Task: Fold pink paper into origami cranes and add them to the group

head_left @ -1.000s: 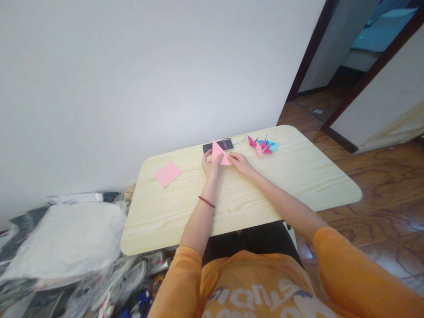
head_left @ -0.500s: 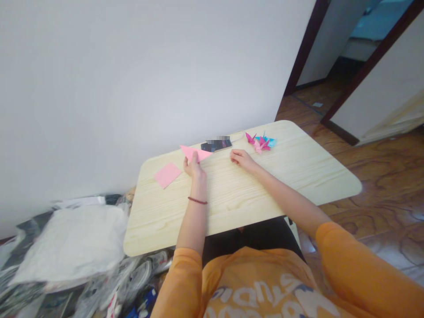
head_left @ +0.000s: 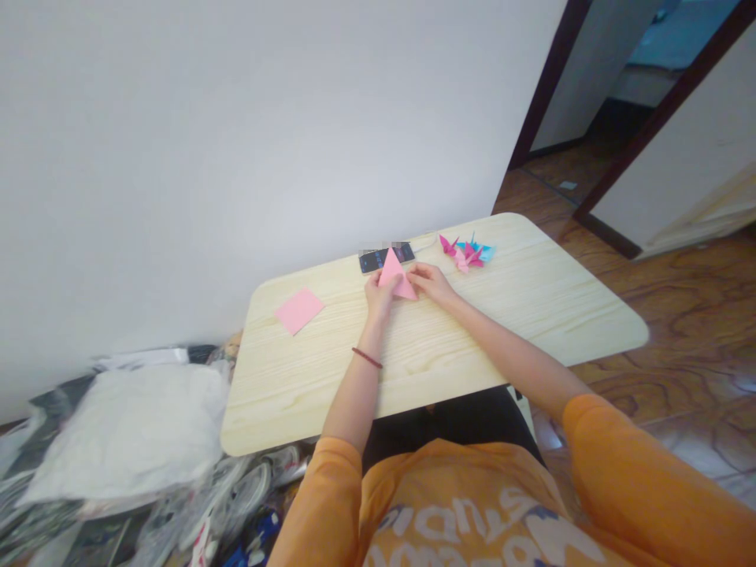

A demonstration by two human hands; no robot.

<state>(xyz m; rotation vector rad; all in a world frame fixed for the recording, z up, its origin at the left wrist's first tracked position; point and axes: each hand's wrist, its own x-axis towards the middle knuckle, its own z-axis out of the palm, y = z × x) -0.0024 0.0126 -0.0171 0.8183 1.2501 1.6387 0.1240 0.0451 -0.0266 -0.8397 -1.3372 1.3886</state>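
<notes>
A pink paper triangle (head_left: 394, 276) stands on its long edge at the middle of the far side of the light wooden table (head_left: 449, 346), with its point away from me. My left hand (head_left: 381, 298) pinches its left part. The fingertips of my right hand (head_left: 431, 283) are pressed on its right corner. Behind the paper lies a black phone (head_left: 387, 258), partly hidden by it. A flat pink paper square (head_left: 298, 310) lies to the left of my hands. Several folded pink and blue paper cranes (head_left: 466, 253) sit to the right.
A white wall (head_left: 236, 157) rises behind the table. Plastic bags and white sheets (head_left: 130, 433) are heaped on the floor at the lower left. A brown wooden floor (head_left: 679, 331) and a doorway (head_left: 614, 118) lie to the right.
The paper triangle has swung from a flat, leftward-pointing position to point away from me. My left hand has moved right, and my right hand has come onto the paper.
</notes>
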